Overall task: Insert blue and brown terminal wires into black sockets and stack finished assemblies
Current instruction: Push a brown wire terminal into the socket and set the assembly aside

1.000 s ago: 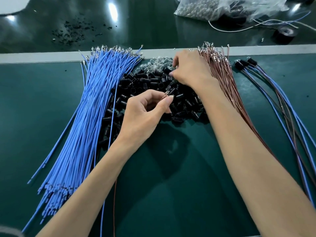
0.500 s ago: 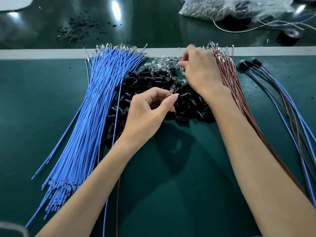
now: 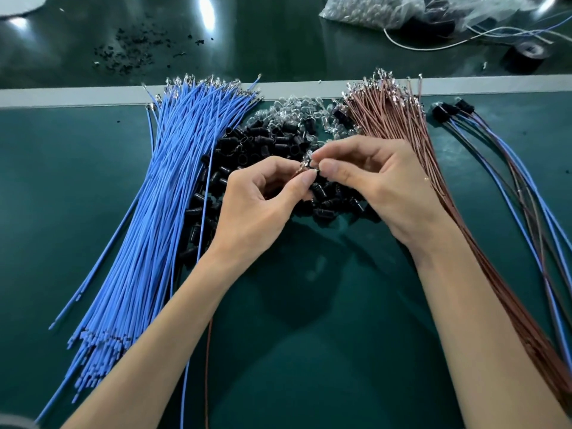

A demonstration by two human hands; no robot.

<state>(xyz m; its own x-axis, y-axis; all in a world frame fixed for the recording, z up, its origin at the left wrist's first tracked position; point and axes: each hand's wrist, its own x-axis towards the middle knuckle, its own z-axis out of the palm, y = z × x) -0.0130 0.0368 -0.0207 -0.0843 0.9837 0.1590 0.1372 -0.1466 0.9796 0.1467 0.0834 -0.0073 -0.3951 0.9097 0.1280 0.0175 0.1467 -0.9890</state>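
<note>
Two bare arms reach in from the near edge of the green table (image 3: pixel 77 181). One thin brown wire (image 3: pixel 206 366) runs from that edge, goes under the left arm and up toward the left hand. One loose blue wire (image 3: pixel 185 382) lies just beside it.

The left hand (image 3: pixel 257 205) is in the middle of the table. Its thumb and first finger are curled and pinch the shiny tip of the brown wire. The right hand (image 3: pixel 380 187) is just beside it, with the fingertips of both hands touching. Its thumb and first finger pinch a small part (image 3: pixel 309 165) right at the wire tip. It is too tiny to tell what the part is.

Under and behind the hands is a big pile of black sockets (image 3: pixel 266 144). A thick bunch of blue wires (image 3: pixel 148 227) lies on the left side of the pile. A bunch of brown wires (image 3: pixel 402 134) lies on the right side. Near the right edge lie a few finished sets (image 3: pixel 445 111), black sockets with blue and brown wires coming out.

Behind the black pile is a heap of little clear bulbs (image 3: pixel 297 108). A grey strip (image 3: pixel 62 96) runs along the far edge. Past it are black crumbs (image 3: pixel 133 54), a plastic bag (image 3: pixel 371 10), a white cord (image 3: pixel 433 47) and a roll of black tape (image 3: pixel 526 55).
</note>
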